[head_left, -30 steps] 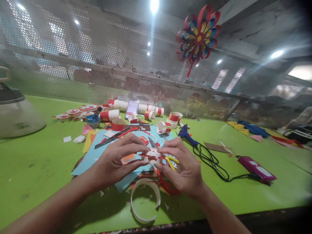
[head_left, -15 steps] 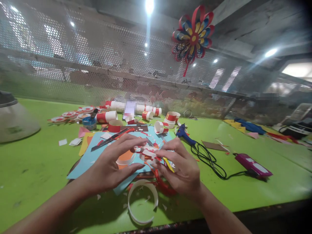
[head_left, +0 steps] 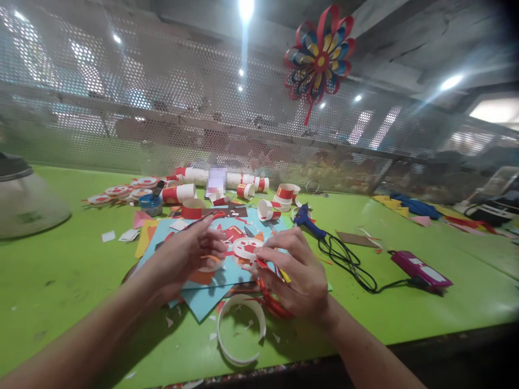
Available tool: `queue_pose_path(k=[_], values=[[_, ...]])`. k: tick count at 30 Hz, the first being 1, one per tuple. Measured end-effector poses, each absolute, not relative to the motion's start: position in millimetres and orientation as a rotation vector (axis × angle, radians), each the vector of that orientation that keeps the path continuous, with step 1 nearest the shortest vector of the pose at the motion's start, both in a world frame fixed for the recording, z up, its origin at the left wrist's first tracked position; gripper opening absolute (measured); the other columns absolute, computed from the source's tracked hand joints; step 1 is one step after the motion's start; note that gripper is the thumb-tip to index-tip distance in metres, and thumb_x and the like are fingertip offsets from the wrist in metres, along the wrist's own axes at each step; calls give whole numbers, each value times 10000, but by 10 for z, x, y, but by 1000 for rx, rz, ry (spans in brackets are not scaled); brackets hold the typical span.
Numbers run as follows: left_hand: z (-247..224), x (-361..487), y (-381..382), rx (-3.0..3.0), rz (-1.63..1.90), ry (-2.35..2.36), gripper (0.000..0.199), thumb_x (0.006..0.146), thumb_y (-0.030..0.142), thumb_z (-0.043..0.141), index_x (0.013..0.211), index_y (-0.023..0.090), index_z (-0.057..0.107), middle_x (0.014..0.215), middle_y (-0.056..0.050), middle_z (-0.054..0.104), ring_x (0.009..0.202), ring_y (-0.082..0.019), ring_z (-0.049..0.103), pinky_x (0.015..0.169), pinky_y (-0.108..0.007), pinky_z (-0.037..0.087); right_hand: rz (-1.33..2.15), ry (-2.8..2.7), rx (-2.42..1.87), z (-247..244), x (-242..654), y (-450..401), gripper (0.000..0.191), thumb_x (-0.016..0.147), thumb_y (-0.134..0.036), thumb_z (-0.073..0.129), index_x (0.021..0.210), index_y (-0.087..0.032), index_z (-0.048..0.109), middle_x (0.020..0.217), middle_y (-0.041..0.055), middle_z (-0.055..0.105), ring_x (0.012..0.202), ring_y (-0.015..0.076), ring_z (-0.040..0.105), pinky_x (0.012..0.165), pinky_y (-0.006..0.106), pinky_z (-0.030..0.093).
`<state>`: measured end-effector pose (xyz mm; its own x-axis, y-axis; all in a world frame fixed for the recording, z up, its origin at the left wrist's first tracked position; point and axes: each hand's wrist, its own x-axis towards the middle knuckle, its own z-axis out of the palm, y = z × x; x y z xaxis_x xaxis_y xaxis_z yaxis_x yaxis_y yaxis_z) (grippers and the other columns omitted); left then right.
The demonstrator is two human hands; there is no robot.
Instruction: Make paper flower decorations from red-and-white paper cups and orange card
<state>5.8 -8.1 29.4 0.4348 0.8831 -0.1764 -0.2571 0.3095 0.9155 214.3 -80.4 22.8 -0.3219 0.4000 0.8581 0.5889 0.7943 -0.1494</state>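
Note:
Over the light blue paper (head_left: 227,281), my right hand (head_left: 298,273) pinches the edge of a round white paper-cup piece (head_left: 246,247) with red bits on it. My left hand (head_left: 182,262) is off to the left of that piece, slightly blurred, its fingers loosely bent and apart with nothing seen in them. Beside the left fingertips lies another white ring (head_left: 213,263) on orange paper. Red-handled scissors (head_left: 272,303) lie partly hidden under my right hand. A cut white paper ring (head_left: 221,343) rests near the table's front edge.
Paper cups (head_left: 270,209) and a blue-lidded jar (head_left: 150,204) stand behind the paper. To the right are a blue glue gun (head_left: 304,219), its black cord and a purple power box (head_left: 421,269). Finished round pieces (head_left: 117,190) lie back left. A paper flower (head_left: 322,62) hangs above.
My left hand has drawn back left, away from the white piece, and its fingers have bent. My right hand stays at the piece, which now shows more fully.

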Motion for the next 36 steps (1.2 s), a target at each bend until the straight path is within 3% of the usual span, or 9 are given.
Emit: queue_pose_path(k=[3, 7, 13, 19, 22, 26, 30, 36], values=[[280, 103, -168, 989, 620, 692, 343, 822, 463, 584, 814, 127, 653, 728, -59, 652, 596, -125, 603, 470, -191, 435, -266, -1993, -736, 233, 2130, -806, 359, 770, -65, 648, 1095, -211, 610, 983, 76, 612, 889, 218, 526, 771, 435, 501], [310, 115, -235, 962, 621, 670, 181, 767, 316, 682, 805, 141, 655, 710, -33, 650, 576, -107, 596, 433, -167, 412, -307, -2054, -730, 243, 2106, -815, 332, 791, -80, 621, 1090, -224, 614, 969, 71, 634, 895, 223, 525, 775, 447, 500], [364, 92, -223, 885, 637, 638, 93, 747, 227, 698, 741, 144, 658, 643, -25, 645, 530, -92, 573, 408, -156, 399, -369, -2076, -746, 248, 2093, -851, 471, 769, -70, 642, 1189, -270, 568, 1089, 71, 606, 1000, 253, 504, 840, 484, 483], [336, 41, -151, 947, 773, 648, 120, 766, 248, 695, 762, 131, 670, 700, -49, 665, 563, -91, 582, 465, -166, 444, -13, -1948, -837, 285, 2129, -841, 576, 773, -128, 649, 1309, -227, 463, 1220, 103, 508, 1135, 265, 474, 964, 490, 422], [326, 29, -132, 974, 817, 636, 140, 777, 264, 685, 807, 128, 677, 754, -61, 671, 616, -101, 589, 501, -175, 456, 228, -1752, -923, 261, 2157, -790, 402, 829, -172, 601, 1223, -204, 530, 1125, 91, 556, 1030, 220, 545, 903, 413, 472], [339, 58, -152, 1031, 855, 577, 139, 801, 267, 661, 776, 131, 675, 733, -41, 647, 603, -81, 550, 547, -174, 459, 434, -1594, -1000, 243, 2169, -740, 139, 891, -267, 541, 934, -175, 637, 892, 48, 606, 834, 164, 578, 766, 305, 494], [315, 94, -163, 1103, 904, 588, 130, 782, 268, 681, 852, 160, 696, 757, -33, 654, 621, -93, 549, 588, -206, 462, 669, -1602, -1087, 282, 2128, -755, 262, 896, -369, 516, 805, -152, 631, 753, 24, 583, 708, 138, 539, 665, 260, 457], [274, 85, -188, 1405, 902, 707, 227, 779, 347, 677, 938, 186, 689, 751, -14, 638, 659, -129, 554, 641, -262, 452, 861, -1593, -1175, 328, 2064, -781, 316, 896, -424, 498, 799, -149, 621, 736, 14, 571, 678, 120, 506, 626, 232, 426]])
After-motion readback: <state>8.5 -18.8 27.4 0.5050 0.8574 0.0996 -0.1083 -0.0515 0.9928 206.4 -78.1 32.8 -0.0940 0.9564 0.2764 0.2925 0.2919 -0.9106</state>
